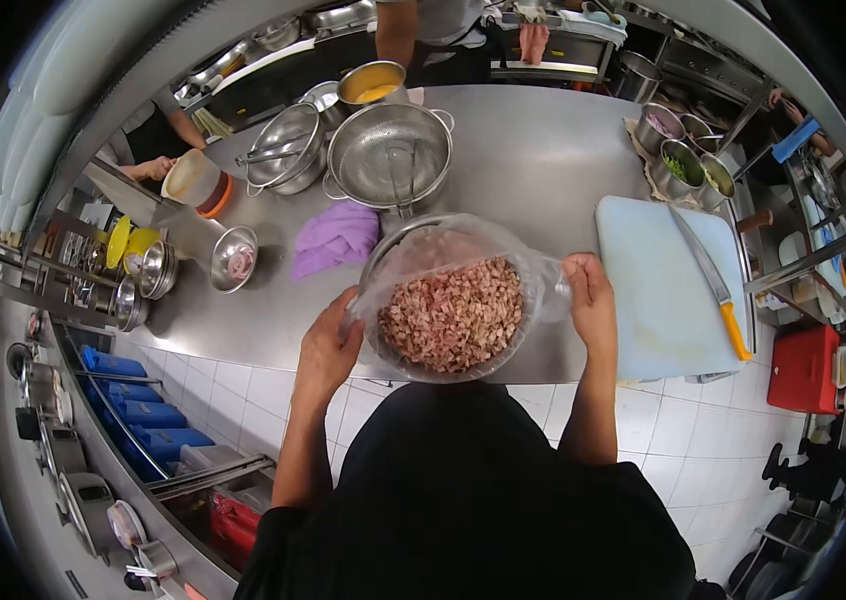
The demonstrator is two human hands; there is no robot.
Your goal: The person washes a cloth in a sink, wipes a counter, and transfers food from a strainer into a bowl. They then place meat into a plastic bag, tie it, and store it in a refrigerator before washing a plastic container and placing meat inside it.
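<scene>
A metal bowl (pixel 375 262) of diced pinkish meat (pixel 455 315) stands at the front edge of the steel counter. Clear plastic wrap (pixel 443 245) stretches over the bowl's far part, while the meat nearer to me shows plainly. My left hand (pixel 331 338) pinches the wrap at the bowl's left rim. On the right, my right hand (pixel 591 290) is closed on a gathered end of the wrap, a little out from the rim. A purple cloth (pixel 336 238) lies to the left of the bowl.
A cutting board (pixel 643 290) with a yellow-handled knife (pixel 711 270) lies at right. Behind the bowl stand a colander (pixel 390 150) and a pot of yellow liquid (pixel 373 85). A small bowl (pixel 234 260) is at left. Other people stand across the counter.
</scene>
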